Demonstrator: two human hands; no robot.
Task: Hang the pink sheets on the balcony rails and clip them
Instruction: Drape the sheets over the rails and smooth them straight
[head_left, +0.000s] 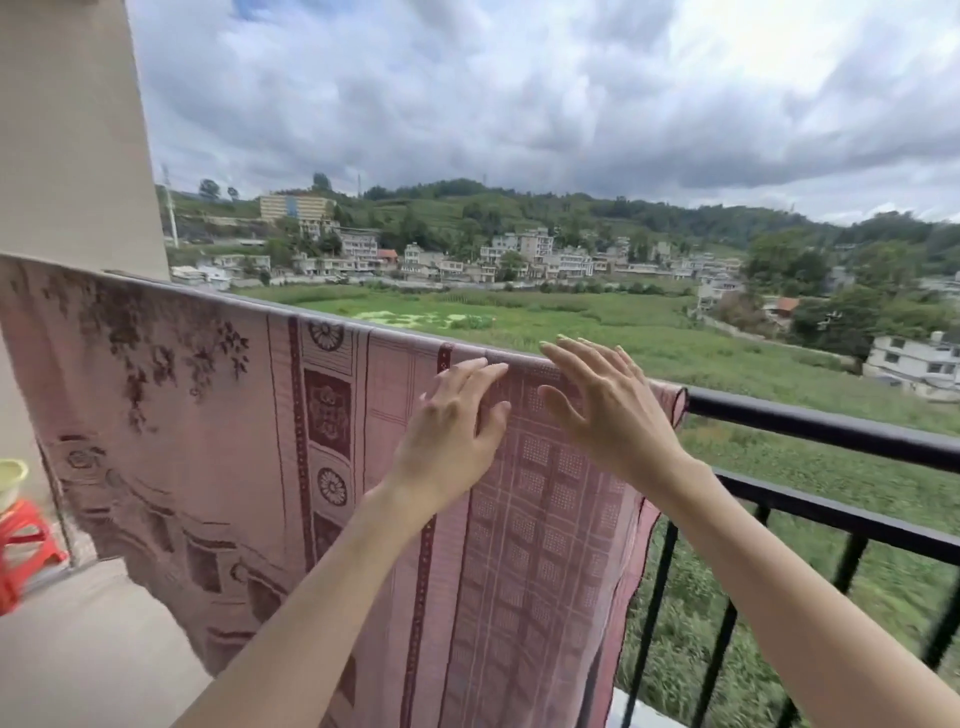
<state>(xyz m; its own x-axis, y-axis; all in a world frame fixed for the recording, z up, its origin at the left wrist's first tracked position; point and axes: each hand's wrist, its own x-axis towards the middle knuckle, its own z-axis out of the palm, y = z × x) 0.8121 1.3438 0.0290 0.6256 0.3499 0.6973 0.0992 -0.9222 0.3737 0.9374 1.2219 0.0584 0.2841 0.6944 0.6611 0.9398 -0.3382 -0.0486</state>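
On the rail, the sheet hangs; left hand and right hand, grip open, should smooth it evenly before clipping.

sheet draped over balcony rail | both hands (left hand, right hand) before sheet's right part, near rail top | stool far left

No legible text anywhere
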